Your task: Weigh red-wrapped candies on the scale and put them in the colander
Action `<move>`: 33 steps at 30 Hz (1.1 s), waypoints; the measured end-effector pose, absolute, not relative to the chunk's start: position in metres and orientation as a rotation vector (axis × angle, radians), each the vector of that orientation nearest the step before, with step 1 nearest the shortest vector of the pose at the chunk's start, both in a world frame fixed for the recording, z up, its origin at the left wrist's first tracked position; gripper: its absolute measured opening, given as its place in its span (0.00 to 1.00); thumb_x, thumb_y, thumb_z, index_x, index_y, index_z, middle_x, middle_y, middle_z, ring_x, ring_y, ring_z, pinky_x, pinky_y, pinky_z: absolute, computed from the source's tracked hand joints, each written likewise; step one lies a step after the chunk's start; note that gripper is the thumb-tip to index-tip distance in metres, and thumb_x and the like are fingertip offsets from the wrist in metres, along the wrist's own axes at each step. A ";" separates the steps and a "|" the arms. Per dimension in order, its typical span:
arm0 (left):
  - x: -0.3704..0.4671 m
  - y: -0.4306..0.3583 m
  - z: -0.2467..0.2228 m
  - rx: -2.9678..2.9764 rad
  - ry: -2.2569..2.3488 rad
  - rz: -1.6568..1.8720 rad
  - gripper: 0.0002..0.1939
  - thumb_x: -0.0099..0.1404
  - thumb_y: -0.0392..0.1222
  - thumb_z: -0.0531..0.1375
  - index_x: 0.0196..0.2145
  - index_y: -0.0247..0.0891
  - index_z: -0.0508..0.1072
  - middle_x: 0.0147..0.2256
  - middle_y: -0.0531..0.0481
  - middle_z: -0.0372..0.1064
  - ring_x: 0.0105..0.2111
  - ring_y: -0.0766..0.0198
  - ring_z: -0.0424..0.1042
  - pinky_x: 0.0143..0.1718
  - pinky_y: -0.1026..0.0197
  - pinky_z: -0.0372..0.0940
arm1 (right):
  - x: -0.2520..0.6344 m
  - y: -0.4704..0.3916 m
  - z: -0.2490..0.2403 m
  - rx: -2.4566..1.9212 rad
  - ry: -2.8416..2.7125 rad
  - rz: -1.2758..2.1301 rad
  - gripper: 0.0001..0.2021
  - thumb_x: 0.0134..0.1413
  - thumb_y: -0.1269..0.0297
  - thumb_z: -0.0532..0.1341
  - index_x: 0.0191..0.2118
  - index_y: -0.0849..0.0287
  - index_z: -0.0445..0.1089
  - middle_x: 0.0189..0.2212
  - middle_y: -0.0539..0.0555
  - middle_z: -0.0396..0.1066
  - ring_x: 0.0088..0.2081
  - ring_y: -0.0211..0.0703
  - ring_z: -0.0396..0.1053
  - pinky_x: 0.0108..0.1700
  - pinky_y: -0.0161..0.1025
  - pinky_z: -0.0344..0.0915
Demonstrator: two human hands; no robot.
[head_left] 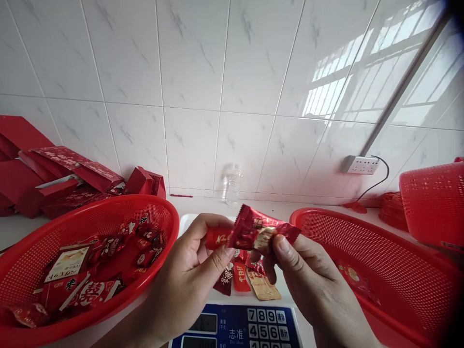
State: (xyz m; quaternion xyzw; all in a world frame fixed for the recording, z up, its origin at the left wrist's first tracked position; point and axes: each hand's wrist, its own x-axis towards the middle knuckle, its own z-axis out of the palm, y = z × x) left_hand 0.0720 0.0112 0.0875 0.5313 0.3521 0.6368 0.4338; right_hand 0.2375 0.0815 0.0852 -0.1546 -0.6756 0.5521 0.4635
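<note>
Pinching a shiny red packet (259, 227) over the scale: right hand (319, 275), grip closed on it, thumb pressed on its front near the right end, fingers behind. Left hand (195, 275), grip drawn in around a smaller red packet (218, 238) with gold marks, thumb tip at the shiny packet's left end. Both packets held up off the scale, near each other. Below, more packets on the scale's pale top, incl. a gold packet (264, 285) and a dark red packet (224, 282), partly hidden by the hands. Scale's blue panel (235, 331) faces the person, keys cut off at bottom. Left red basket (171, 220) holds mixed packets; right red basket (319, 215) has some too, lower part dim. Clear bottle (234, 186) on the table (268, 205) by the tiled wall. Red boxes (76, 169) at left, power strip (361, 165) at right.
</note>
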 end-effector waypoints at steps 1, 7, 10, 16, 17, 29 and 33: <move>0.072 0.011 0.088 1.361 0.883 1.560 0.08 0.69 0.43 0.59 0.46 0.46 0.68 0.43 0.51 0.73 0.40 0.65 0.73 0.36 0.66 0.70 | 0.236 0.079 0.088 -0.374 -1.707 1.293 0.18 0.65 0.54 0.56 0.25 0.56 0.67 0.23 0.49 0.65 0.25 0.35 0.61 0.27 0.32 0.61; 0.072 0.011 0.091 1.575 0.963 1.527 0.13 0.69 0.37 0.58 0.50 0.48 0.72 0.50 0.51 0.70 0.49 0.63 0.69 0.49 0.65 0.66 | 0.231 0.073 0.099 -0.363 -1.889 1.011 0.15 0.64 0.60 0.57 0.25 0.55 0.68 0.25 0.49 0.64 0.26 0.35 0.60 0.30 0.31 0.64; 0.073 0.011 0.093 1.604 0.932 1.482 0.15 0.69 0.34 0.58 0.50 0.48 0.72 0.49 0.52 0.71 0.47 0.63 0.70 0.48 0.64 0.67 | 0.233 0.072 0.096 -0.367 -1.920 0.955 0.13 0.65 0.63 0.56 0.29 0.54 0.71 0.24 0.48 0.63 0.26 0.35 0.60 0.29 0.31 0.62; 0.071 0.010 0.094 1.655 0.938 1.438 0.13 0.70 0.35 0.56 0.50 0.47 0.72 0.45 0.53 0.73 0.43 0.65 0.70 0.42 0.66 0.66 | 0.234 0.070 0.096 -0.377 -1.988 0.893 0.14 0.66 0.62 0.54 0.31 0.53 0.74 0.24 0.49 0.63 0.27 0.36 0.61 0.31 0.33 0.62; 0.071 0.010 0.093 1.657 0.948 1.451 0.13 0.70 0.35 0.56 0.49 0.47 0.72 0.43 0.54 0.73 0.42 0.66 0.70 0.42 0.66 0.66 | 0.234 0.070 0.097 -0.377 -1.993 0.891 0.14 0.66 0.62 0.55 0.31 0.53 0.74 0.24 0.49 0.62 0.27 0.36 0.61 0.31 0.33 0.63; 0.071 0.009 0.092 1.519 0.765 1.323 0.18 0.68 0.45 0.59 0.55 0.46 0.68 0.47 0.47 0.72 0.42 0.61 0.72 0.45 0.59 0.68 | 0.234 0.072 0.099 -0.438 -1.921 0.739 0.11 0.63 0.65 0.58 0.30 0.54 0.74 0.28 0.50 0.65 0.31 0.36 0.65 0.32 0.33 0.63; 0.071 0.014 0.086 1.407 0.817 1.533 0.12 0.71 0.47 0.55 0.48 0.43 0.72 0.45 0.47 0.73 0.42 0.61 0.73 0.45 0.59 0.70 | 0.233 0.072 0.098 -0.440 -1.917 0.666 0.10 0.61 0.64 0.60 0.29 0.53 0.75 0.28 0.50 0.65 0.31 0.36 0.65 0.32 0.33 0.64</move>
